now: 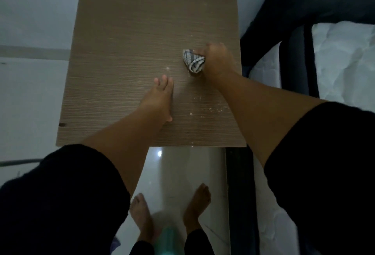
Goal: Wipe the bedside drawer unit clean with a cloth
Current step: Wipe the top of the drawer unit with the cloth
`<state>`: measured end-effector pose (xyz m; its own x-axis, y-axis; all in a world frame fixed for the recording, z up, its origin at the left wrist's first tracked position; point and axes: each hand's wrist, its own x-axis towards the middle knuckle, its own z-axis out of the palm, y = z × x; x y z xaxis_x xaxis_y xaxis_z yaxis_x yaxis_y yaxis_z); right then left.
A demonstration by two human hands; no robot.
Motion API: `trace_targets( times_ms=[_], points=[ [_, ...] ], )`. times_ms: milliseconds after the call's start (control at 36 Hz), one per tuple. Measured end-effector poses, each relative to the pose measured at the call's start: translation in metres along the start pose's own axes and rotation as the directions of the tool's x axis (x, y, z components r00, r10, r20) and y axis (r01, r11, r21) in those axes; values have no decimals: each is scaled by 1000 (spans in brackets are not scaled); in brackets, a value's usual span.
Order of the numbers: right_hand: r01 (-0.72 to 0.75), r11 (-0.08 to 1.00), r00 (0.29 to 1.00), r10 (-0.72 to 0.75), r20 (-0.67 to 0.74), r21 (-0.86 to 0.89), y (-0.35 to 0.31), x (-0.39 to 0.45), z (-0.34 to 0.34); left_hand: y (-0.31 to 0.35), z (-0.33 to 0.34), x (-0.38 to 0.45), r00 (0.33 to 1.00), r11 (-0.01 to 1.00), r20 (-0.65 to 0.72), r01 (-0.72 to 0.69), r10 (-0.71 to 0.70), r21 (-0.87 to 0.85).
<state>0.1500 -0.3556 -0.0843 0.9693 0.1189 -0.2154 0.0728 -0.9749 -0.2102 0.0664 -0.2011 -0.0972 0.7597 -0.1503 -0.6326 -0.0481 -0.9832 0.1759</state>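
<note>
Nearest the camera, 2 bare feet [170, 212] are seen on a glossy pale floor [182, 169], with black sleeves framing the view. Beyond them, the wood-grain top of the bedside drawer unit [129, 41] is shown, its long axis running away from the viewer. The left hand [159, 97] is laid flat and released on the top, fingers pointing away. Further on, a bunched checked cloth [193, 60] is gripped in the clenched right hand [218, 60] and pressed against the top near its right edge, its bunched end pointing left. Pale specks are scattered nearby. A white mattress [343, 62] is seen to the right.
</note>
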Motion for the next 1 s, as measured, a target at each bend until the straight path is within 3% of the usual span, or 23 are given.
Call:
trace_targets(
  times_ms=[56, 139, 250, 528, 778, 861, 944, 1000],
  points=[
    [-102, 995, 995, 102, 15, 7, 1, 11, 3, 2, 0, 1, 1000, 1000, 5, 0, 0, -8],
    [-130, 991, 991, 129, 39, 24, -1, 21, 5, 3, -2, 4, 1000, 1000, 15, 3, -2, -16],
    [-63, 998, 987, 64, 150, -11, -6, 15, 4, -3, -3, 5, 999, 1000, 33, 11, -11, -10],
    [212, 976, 943, -194, 270, -41, -4, -92, 23, -3, -4, 5, 1000, 1000, 28, 7, -8, 23],
    [195, 979, 916, -203, 346, 59, -11, -168, 38, 5, 2, -6, 1000, 998, -14, 29, -28, 48],
    [184, 973, 930, -217, 295, 136, -10, -185, 40, 11, 2, -11, 999, 999, -22, 27, -26, 43],
    [266, 961, 883, -273, 382, 70, -8, -196, 36, 17, 1, -15, 1000, 999, -19, 18, -17, 39],
    [278, 954, 884, -298, 361, 109, -3, -195, 33, 22, 0, -17, 1000, 999, -16, 4, -3, 33]
  ],
)
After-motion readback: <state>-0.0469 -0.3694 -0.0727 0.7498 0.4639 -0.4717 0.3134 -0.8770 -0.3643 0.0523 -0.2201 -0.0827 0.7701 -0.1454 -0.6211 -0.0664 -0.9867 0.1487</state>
